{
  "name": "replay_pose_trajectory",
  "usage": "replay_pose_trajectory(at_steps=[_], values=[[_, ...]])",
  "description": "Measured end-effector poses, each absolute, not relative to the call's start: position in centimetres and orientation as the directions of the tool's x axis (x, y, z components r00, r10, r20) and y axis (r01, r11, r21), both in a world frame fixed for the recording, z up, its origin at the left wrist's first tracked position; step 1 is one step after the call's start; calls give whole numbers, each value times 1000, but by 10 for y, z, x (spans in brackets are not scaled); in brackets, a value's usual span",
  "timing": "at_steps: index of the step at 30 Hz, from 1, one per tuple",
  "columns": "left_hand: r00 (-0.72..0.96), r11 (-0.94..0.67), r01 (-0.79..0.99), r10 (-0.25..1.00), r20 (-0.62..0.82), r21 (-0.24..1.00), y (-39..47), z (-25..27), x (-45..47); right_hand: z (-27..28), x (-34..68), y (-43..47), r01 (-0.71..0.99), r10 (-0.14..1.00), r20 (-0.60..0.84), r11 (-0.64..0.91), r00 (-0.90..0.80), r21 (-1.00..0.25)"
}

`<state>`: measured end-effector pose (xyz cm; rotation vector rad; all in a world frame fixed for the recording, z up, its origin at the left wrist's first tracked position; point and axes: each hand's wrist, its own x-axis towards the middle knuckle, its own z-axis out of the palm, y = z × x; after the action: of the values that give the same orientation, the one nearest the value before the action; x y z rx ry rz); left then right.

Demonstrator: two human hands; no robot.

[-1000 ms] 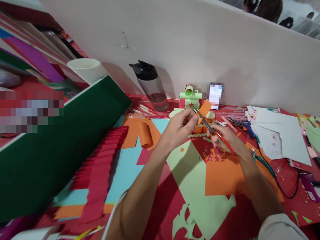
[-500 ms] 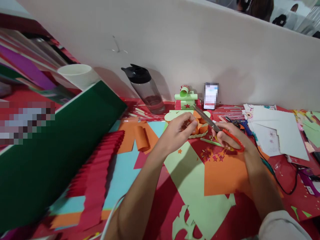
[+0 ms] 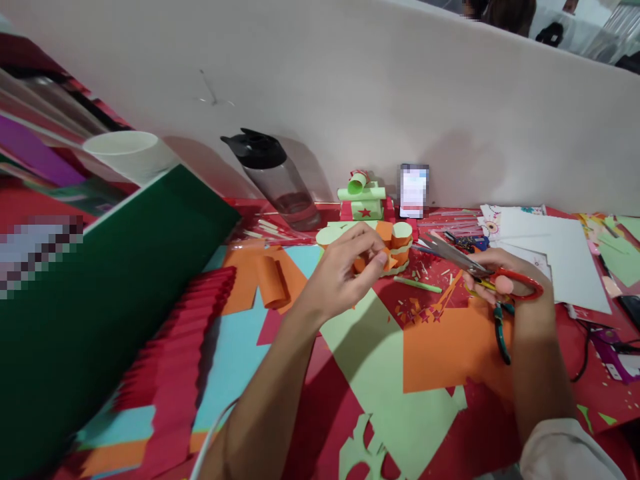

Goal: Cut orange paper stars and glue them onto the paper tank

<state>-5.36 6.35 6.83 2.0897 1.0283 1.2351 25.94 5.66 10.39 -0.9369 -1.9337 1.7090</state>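
Steel scissors with red-and-yellow handles (image 3: 475,265) are gripped in the right hand (image 3: 517,267), held above the counter (image 3: 327,387), which is covered in red, with the blades pointing left. The left hand (image 3: 345,275) has its fingers curled in to the thumb, just in front of a cluster of orange paper tubes with pale-green wavy trim (image 3: 400,243); whether it pinches a small orange piece I cannot tell, as the fingers hide it. The step looks like trimming or fitting paper parts, with the blades away from the paper; the next move seems to call for a steady left pinch and the scissors kept clear of the tubes. Nearer lie a flat orange paper sheet (image 3: 440,353) and a large pale-green paper sheet (image 3: 367,347); behind stands a lit phone (image 3: 414,192).
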Motion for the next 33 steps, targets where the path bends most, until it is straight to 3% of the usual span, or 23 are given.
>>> replay_pose_trajectory(at_steps=[4, 11, 18, 26, 33], values=[[332, -638, 420, 770, 545, 646, 62, 68, -57, 102, 257, 60, 184, 714, -104, 35, -693, -982], [389, -503, 657, 864, 319, 561, 69, 60, -58, 96, 261, 63, 135, 716, -50, 62, -696, -989], [336, -460, 652, 888, 314, 603, 71, 58, -57, 94, 260, 65, 138, 725, -58, 52, -686, -989], [452, -468, 728, 877, 163, 501, 69, 65, -64, 91, 259, 67, 124, 716, -55, 45, -696, -991], [474, -515, 703, 853, 218, 490, 67, 69, -71, 89, 260, 67, 137, 726, -64, 42, -684, -990]])
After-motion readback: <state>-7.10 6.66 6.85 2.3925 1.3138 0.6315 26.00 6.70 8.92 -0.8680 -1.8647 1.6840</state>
